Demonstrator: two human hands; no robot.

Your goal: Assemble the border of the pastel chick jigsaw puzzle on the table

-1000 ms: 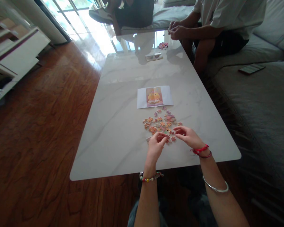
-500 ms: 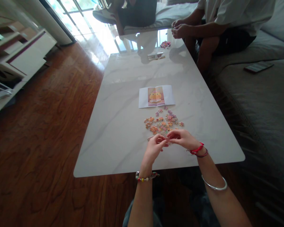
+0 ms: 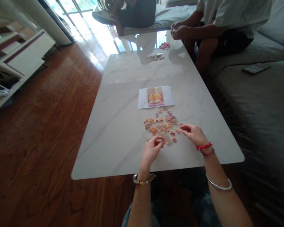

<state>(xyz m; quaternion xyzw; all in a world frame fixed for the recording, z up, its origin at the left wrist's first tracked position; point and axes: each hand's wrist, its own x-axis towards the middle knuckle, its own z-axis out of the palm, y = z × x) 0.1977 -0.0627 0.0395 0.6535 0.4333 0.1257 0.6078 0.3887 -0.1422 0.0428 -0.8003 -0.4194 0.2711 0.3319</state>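
Left hand [image 3: 151, 148] touches joined puzzle pieces [image 3: 167, 138].

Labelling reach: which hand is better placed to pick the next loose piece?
Right, probably. The right hand has its fingertips at the edge of the loose pieces; the left hand rests on the joined section.

Pink-orange puzzle pieces [image 3: 161, 123] — white grey-veined marble table [image 3: 123, 126].

Left hand [image 3: 152, 148] fingertips on the joined puzzle section [image 3: 166, 138]. Right hand [image 3: 194, 134] at the edge of the loose puzzle pieces [image 3: 161, 122], grip unclear. Reference picture sheet [image 3: 156, 97] lies beyond on the white marble table [image 3: 118, 126]. Another person's hands [image 3: 177, 30] at the far end.
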